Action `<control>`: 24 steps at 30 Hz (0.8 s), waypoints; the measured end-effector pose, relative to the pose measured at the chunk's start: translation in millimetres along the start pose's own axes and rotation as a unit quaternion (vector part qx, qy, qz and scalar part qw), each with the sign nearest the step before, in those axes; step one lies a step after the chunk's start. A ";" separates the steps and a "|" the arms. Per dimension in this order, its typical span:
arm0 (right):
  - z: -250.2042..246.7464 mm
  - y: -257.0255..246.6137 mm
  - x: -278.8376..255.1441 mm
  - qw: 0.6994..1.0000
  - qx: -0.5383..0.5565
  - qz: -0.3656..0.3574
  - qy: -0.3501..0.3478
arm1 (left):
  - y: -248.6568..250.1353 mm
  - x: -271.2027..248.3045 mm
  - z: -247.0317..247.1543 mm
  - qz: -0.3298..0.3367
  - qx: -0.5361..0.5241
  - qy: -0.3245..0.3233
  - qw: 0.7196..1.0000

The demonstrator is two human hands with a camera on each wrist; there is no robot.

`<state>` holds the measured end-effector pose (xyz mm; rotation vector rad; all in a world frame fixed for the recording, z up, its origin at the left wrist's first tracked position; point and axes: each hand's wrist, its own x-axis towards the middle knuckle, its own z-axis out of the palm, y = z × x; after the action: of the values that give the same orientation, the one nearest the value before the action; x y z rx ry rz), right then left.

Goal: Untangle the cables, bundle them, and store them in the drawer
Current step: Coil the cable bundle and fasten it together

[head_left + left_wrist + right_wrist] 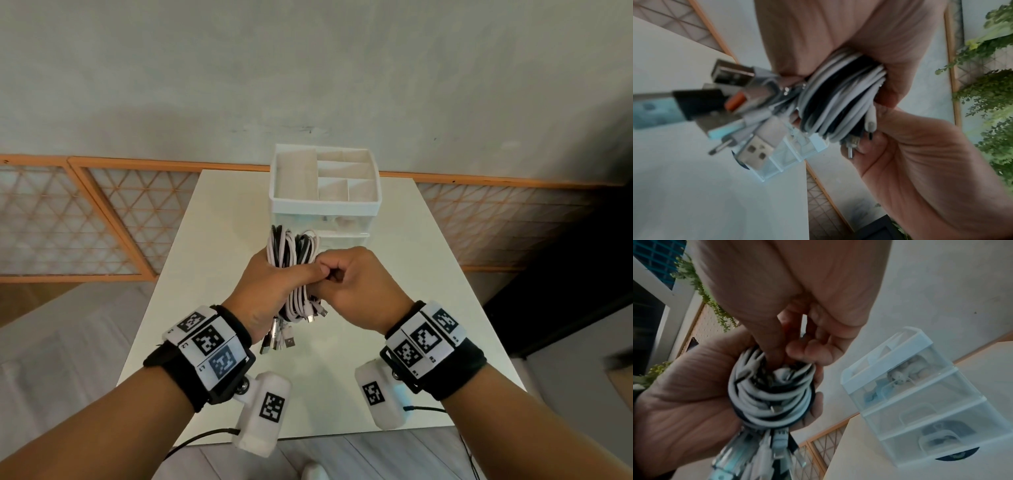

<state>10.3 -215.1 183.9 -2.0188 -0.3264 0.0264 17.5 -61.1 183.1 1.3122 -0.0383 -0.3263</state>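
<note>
A bundle of white and black cables is held above the white table. My left hand grips the bundle around its middle, loops sticking up and USB plugs hanging below. My right hand is curled against the bundle from the right, its fingertips pinching strands among the loops. Behind the hands stands the clear plastic drawer unit with a white divided top tray; in the right wrist view its three drawers look closed and hold small items.
The table ends at an orange-framed lattice screen along a grey wall. A dark doorway or panel stands to the right. Green hanging plants show in the wrist views. Thin black wires trail from my wrist cameras.
</note>
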 end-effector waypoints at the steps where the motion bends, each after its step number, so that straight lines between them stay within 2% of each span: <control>1: -1.4 -1.1 -0.6 1.000 -0.014 0.011 -0.022 | -1.1 -0.5 -1.8 0.000 0.001 0.000 1.000; 3: -2.2 -5.8 -0.5 0.999 -0.001 0.032 -0.039 | -2.5 -0.3 -4.4 -0.006 -0.008 -0.001 1.000; 7: 0.4 -8.1 3.9 0.990 0.116 0.077 0.021 | -0.7 1.7 -11.1 -0.020 -0.066 0.012 0.998; 9: 2.3 -6.2 8.4 0.992 0.086 0.091 0.030 | 0.7 2.3 -13.8 -0.020 -0.074 0.020 0.997; 16: 18.2 -5.2 19.2 0.998 0.001 0.057 0.020 | 9.4 2.9 -24.3 -0.007 -0.046 -0.041 0.998; 21: 21.2 -4.8 22.5 0.989 0.128 0.069 0.011 | 10.4 5.3 -31.5 0.003 -0.055 -0.028 0.998; 24: 27.0 -3.9 25.3 0.988 0.140 0.065 0.023 | 11.2 8.3 -30.5 0.004 -0.045 -0.030 0.999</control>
<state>29.4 -183.7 178.0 -1.7562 -0.1519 0.1009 34.3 -32.0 184.5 1.2131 -0.0786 -0.3557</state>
